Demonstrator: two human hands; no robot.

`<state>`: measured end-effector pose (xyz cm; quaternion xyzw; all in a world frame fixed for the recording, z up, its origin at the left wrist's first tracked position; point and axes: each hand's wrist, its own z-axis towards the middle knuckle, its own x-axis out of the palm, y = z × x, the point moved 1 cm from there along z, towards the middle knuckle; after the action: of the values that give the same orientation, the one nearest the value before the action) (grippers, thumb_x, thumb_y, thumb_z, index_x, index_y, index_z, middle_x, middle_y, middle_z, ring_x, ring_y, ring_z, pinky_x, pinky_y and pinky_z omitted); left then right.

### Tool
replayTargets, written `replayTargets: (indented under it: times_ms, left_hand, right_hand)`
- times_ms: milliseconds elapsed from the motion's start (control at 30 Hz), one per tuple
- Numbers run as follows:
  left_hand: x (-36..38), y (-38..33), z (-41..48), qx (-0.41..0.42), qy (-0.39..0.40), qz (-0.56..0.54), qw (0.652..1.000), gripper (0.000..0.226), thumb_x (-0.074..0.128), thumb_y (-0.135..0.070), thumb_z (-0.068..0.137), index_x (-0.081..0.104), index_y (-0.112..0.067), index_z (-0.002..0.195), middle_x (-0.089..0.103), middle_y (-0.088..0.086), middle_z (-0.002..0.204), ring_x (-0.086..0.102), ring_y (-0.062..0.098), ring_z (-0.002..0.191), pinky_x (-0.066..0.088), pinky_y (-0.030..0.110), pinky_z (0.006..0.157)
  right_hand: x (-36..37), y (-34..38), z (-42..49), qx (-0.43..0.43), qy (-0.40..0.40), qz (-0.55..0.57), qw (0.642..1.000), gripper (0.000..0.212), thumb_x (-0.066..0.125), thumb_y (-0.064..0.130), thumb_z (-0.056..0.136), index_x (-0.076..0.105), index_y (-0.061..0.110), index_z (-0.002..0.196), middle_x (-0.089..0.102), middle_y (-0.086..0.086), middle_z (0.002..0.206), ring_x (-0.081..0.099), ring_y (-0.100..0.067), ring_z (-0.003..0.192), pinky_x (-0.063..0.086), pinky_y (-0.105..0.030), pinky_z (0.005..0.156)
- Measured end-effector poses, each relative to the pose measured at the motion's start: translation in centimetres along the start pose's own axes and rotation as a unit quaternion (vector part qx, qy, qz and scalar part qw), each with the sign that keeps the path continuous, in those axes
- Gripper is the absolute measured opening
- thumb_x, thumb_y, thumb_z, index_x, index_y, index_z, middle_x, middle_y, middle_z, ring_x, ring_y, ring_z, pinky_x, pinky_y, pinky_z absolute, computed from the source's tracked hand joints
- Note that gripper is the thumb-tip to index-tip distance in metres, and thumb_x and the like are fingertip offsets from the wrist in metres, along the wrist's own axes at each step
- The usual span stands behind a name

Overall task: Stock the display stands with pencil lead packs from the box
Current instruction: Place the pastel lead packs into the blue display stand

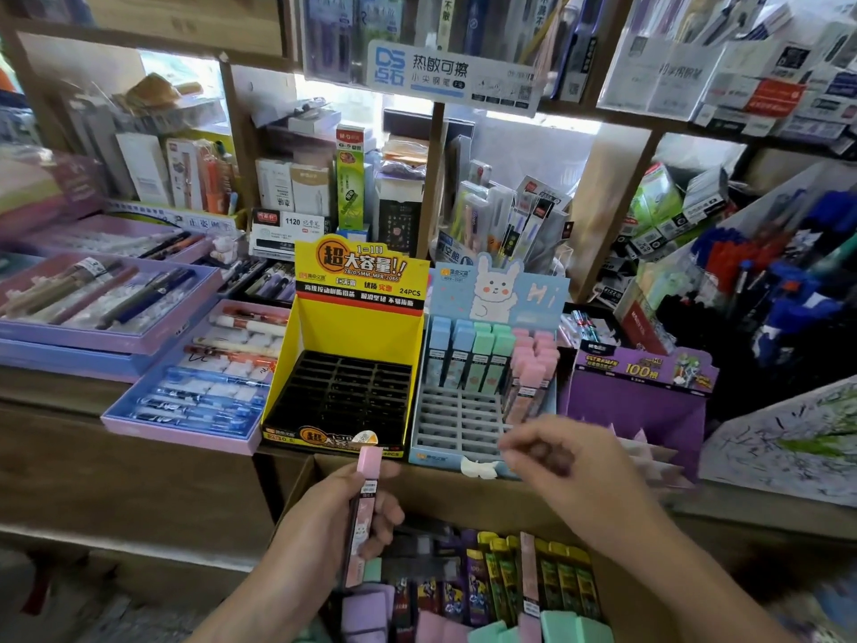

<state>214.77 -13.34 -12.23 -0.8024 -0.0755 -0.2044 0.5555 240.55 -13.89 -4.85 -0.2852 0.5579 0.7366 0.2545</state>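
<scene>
Head view: pink pencil lead pack (pixel 364 498), slim, light, stiff plastic, likely slick, best pinched mid-body, gripped upright in left hand (pixel 320 526) over the box (pixel 463 498); right hand (pixel 552 457) blurred beside blue display stand (pixel 457 424), grip indeterminable

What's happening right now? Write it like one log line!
left hand: holds pink lead pack | right hand: blurred, by bunny stand | yellow stand: slots bare

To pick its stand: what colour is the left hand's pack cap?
The pack has a pink cap; head view shows it best.
</scene>
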Motion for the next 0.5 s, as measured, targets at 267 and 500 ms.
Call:
replayTargets:
  times_ms: [267, 500]
  left_hand:
    - [0.0, -0.6, 0.3, 0.048, 0.012, 0.132, 0.99, 0.045, 0.065, -0.055, 0.085, 0.076, -0.018, 0.109, 0.071, 0.015, 0.091, 0.066, 0.028, 0.078, 0.051, 0.034, 0.07]
    - [4.3, -3.2, 0.7, 0.099, 0.034, 0.264, 0.959, 0.044, 0.054, -0.067, 0.092, 0.07, -0.039, 0.122, 0.069, -0.013, 0.129, 0.062, 0.012, 0.124, 0.045, 0.048, 0.11]
  right_hand:
    - [3.7, -7.8, -5.1, 0.144, 0.192, -0.073, 0.968, 0.038, 0.074, 0.021, 0.09, 0.066, 0.058, 0.086, 0.067, 0.023, 0.099, 0.063, 0.009, 0.094, 0.049, -0.01, 0.083]
    - [4.7, -9.4, -5.6, 0.242, 0.241, -0.045, 0.939, 0.007, 0.071, 0.023, 0.09, 0.07, 0.029, 0.086, 0.072, 0.008, 0.088, 0.068, -0.006, 0.089, 0.057, -0.026, 0.084]
